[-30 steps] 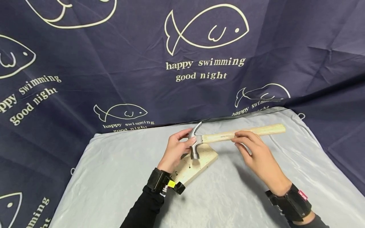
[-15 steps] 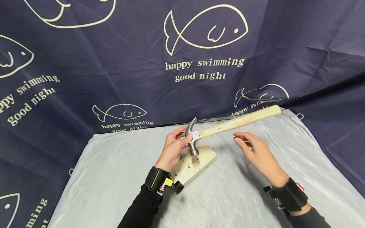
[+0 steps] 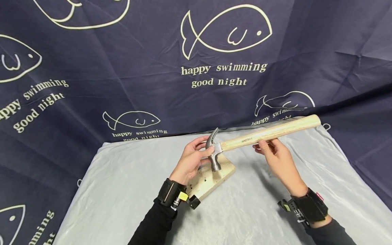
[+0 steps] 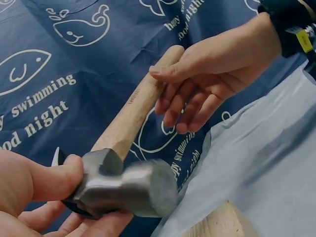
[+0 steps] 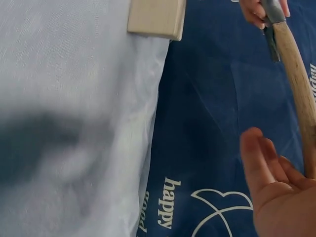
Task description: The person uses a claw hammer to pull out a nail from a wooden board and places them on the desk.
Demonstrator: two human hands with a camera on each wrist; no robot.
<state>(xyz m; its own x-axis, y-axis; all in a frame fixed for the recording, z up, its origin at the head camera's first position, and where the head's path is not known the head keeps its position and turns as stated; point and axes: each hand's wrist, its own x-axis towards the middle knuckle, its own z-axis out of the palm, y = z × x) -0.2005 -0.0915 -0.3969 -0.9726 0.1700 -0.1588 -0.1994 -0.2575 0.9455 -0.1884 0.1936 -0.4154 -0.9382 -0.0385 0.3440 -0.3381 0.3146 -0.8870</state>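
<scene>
A claw hammer (image 3: pixel 269 132) with a steel head and pale wooden handle is held up over a wooden block (image 3: pixel 211 180). My left hand (image 3: pixel 193 156) pinches the hammer's head, thumb on the near side and fingers behind. The handle slants up to the right. My right hand (image 3: pixel 277 156) is at the handle's underside, its thumb (image 4: pixel 170 71) lying against the wood and the other fingers (image 5: pixel 259 163) loosely extended below it. Small nails or holes (image 3: pixel 205 180) dot the top of the block, which the left hand and hammer head partly cover.
A light grey cloth (image 3: pixel 128 190) covers the table under the block. Behind its back edge hangs a dark blue curtain (image 3: pixel 153 81) printed with fish and lettering. Both wrists wear black straps (image 3: pixel 310 207) with small devices on them.
The hammer's handle end has risen and the hammer has shifted slightly right. My right hand drew away from the handle, turned, and came back to touch it with the thumb. The left hand keeps its hold.
</scene>
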